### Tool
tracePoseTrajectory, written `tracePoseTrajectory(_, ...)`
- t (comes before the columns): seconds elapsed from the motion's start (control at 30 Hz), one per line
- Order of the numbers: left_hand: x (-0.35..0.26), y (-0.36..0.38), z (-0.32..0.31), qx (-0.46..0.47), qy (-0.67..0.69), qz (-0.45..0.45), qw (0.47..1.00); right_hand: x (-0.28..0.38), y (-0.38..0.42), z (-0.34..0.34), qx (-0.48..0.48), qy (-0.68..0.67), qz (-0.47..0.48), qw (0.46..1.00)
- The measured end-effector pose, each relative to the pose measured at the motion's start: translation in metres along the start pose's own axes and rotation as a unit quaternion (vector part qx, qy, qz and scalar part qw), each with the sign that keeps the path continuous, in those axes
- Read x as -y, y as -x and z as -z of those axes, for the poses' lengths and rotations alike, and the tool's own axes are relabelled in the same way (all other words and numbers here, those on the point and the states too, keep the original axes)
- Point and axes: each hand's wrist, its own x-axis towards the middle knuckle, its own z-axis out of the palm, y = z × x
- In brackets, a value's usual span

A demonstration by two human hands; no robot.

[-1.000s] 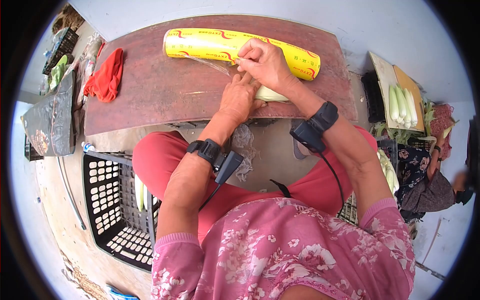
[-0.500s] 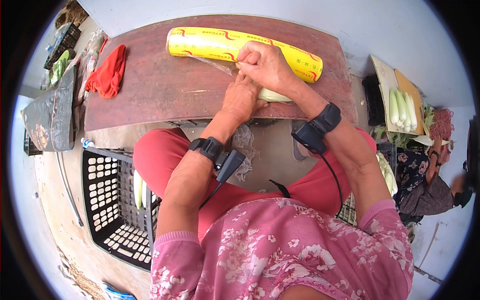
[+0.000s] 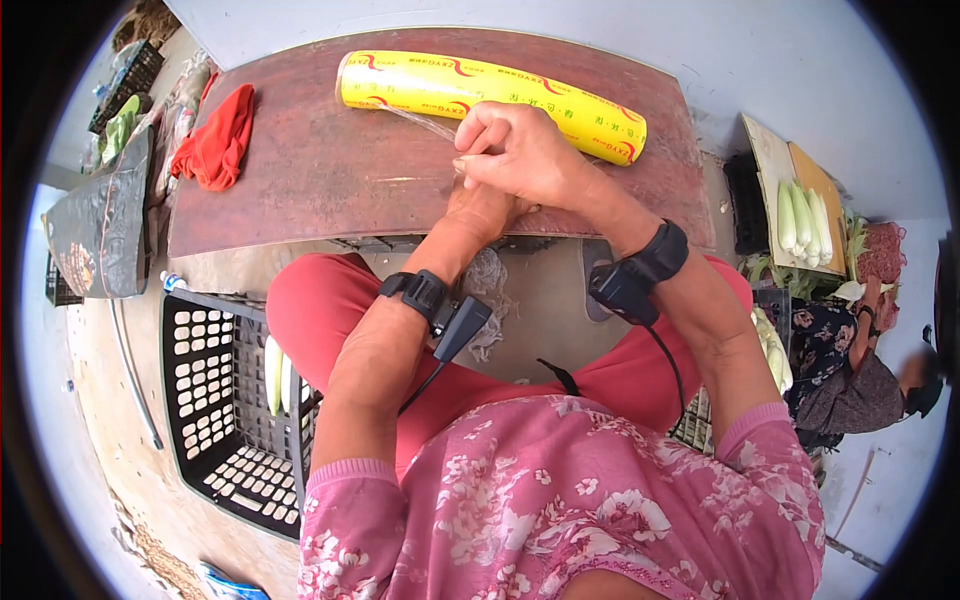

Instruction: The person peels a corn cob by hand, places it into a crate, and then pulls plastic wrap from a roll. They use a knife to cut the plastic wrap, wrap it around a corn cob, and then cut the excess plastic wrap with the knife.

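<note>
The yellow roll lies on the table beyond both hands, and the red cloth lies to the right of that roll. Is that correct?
Not quite: the head view shows the red cloth to the left of the yellow roll. The roll does lie on the table beyond the left hand and right hand.

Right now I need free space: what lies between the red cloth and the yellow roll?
Just bare tabletop between the red cloth and yellow roll, in the head view.

Right hand (image 3: 515,150) near yellow roll (image 3: 500,84)
</note>
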Motion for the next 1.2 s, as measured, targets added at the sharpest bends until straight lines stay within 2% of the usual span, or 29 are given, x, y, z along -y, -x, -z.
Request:
tracePoseTrajectory(0.07,0.000,0.000,0.005,0.033,-0.001,0.003,0.999,0.001,0.001,0.008,-0.005,-0.029,0.000,1.000)
tracePoseTrajectory(0.17,-0.021,0.001,0.030,0.118,-0.078,0.016,0.990,0.000,-0.002,0.029,-0.059,-0.057,0.009,0.997)
tracePoseTrajectory(0.23,-0.019,0.001,0.026,0.085,-0.086,-0.001,0.993,0.001,-0.001,0.046,-0.116,-0.049,0.017,0.992)
tracePoseTrajectory(0.27,-0.018,0.001,0.025,0.069,-0.090,-0.010,0.994,-0.001,0.000,0.052,-0.150,-0.009,0.052,0.987)
tracePoseTrajectory(0.33,-0.017,-0.001,0.026,0.101,-0.080,0.000,0.992,-0.007,0.002,0.062,-0.216,0.069,0.121,0.966)
tracePoseTrajectory(0.43,-0.017,-0.003,0.028,0.115,-0.076,-0.001,0.990,-0.021,0.005,0.065,-0.253,0.164,0.205,0.931)
tracePoseTrajectory(0.53,-0.015,-0.006,0.029,0.130,-0.072,0.009,0.989,-0.031,0.018,0.061,-0.249,0.274,0.261,0.891)
tracePoseTrajectory(0.67,-0.015,-0.011,0.030,0.160,-0.066,0.037,0.984,-0.055,0.041,0.051,-0.166,0.256,0.183,0.935)
tracePoseTrajectory(0.77,-0.014,-0.014,0.029,0.169,-0.065,0.047,0.982,-0.063,0.054,0.048,-0.126,0.279,0.154,0.939)
tracePoseTrajectory(0.87,-0.009,-0.013,0.026,0.177,-0.051,0.034,0.982,-0.060,0.056,0.048,-0.141,0.321,0.192,0.917)
tracePoseTrajectory(0.93,-0.010,-0.013,0.027,0.189,-0.051,0.033,0.980,-0.062,0.058,0.053,-0.128,0.315,0.154,0.928)
tracePoseTrajectory(1.0,-0.012,-0.012,0.030,0.192,-0.052,0.030,0.980,-0.064,0.056,0.057,-0.141,0.326,0.154,0.922)
tracePoseTrajectory(1.07,-0.012,-0.011,0.032,0.186,-0.055,0.026,0.981,-0.062,0.053,0.060,-0.178,0.354,0.192,0.898)
tracePoseTrajectory(1.2,-0.008,-0.011,0.028,0.175,-0.041,0.016,0.984,-0.054,0.055,0.055,-0.169,0.315,0.193,0.914)
